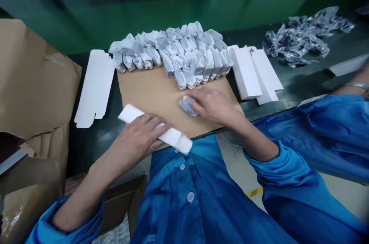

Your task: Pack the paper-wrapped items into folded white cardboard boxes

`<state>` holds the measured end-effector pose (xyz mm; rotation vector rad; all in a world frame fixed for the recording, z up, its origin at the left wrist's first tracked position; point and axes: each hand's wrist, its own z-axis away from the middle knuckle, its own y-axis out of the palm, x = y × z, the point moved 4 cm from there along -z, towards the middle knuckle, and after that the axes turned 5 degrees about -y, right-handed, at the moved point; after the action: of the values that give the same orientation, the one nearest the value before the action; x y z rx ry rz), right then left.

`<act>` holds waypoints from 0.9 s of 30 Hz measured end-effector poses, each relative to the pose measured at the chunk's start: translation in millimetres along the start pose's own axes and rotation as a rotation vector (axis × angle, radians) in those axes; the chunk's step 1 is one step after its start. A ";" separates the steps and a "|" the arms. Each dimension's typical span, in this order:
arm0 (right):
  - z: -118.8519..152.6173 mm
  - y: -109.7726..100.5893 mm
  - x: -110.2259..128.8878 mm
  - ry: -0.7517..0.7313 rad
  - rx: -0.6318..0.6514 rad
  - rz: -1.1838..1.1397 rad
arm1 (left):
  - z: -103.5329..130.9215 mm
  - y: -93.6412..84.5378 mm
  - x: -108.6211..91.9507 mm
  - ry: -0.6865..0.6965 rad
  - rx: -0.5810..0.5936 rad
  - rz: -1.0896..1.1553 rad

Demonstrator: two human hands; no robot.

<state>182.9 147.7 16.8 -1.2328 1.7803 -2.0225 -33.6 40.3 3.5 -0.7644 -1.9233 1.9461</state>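
My left hand (144, 132) is wrapped round a long white carton (175, 139), which lies slanted over the near edge of a brown cardboard sheet (150, 90). In my right hand (211, 103) is a small paper-wrapped packet (188, 106), held by the fingers just above the sheet; the hand is slightly blurred. Beyond both hands, a pile of similar paper-wrapped packets (178, 52) covers the far part of the sheet. What is inside the wrapping is hidden.
To the left lie a flat white carton (95, 86) and a large brown cardboard box (34, 78). White cartons (246, 73) stand right of the pile, with crumpled clear plastic (305, 36) beyond. Another person's blue sleeve (325, 132) is at the right. An open box (123, 201) sits below.
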 end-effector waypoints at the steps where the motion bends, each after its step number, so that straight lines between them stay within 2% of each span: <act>1: 3.8 1.7 -4.3 0.045 -0.122 0.118 | -5.9 1.0 1.7 -0.055 -0.032 -0.048; 3: 9.3 7.5 -7.9 0.072 -0.265 0.249 | -14.5 2.5 4.0 -0.195 -0.088 -0.136; 5: 11.5 16.3 -7.5 0.039 -0.273 0.281 | -19.4 5.1 1.8 -0.275 -0.093 -0.162; 9: 14.7 27.4 -9.0 0.013 -0.183 0.301 | -25.0 12.2 -11.7 -0.170 -0.044 -0.067; 13: 26.4 21.3 -17.8 0.035 -0.151 0.202 | -26.3 15.0 -14.2 -0.185 -0.017 0.058; 17: 45.8 14.8 -9.4 0.065 -0.241 0.028 | -22.9 12.2 -16.4 -0.119 -0.046 0.109; 19: 53.2 17.9 4.2 0.005 -0.254 -0.088 | -20.3 11.9 -17.2 -0.073 -0.044 0.098; 22: 58.4 27.3 19.7 -0.111 -0.137 -0.144 | -17.3 12.0 -17.1 -0.041 -0.044 0.082; 24: 58.3 31.5 19.8 -0.156 -0.073 -0.174 | -16.1 11.4 -16.4 -0.048 -0.062 0.083; 27: 52.3 34.8 14.5 -0.228 -0.103 -0.222 | -15.1 11.6 -16.1 -0.049 -0.068 0.109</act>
<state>195.5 90.7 -10.6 -1.6858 1.7233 -1.8240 -10.3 43.0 -4.7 -0.8642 -2.0248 1.9888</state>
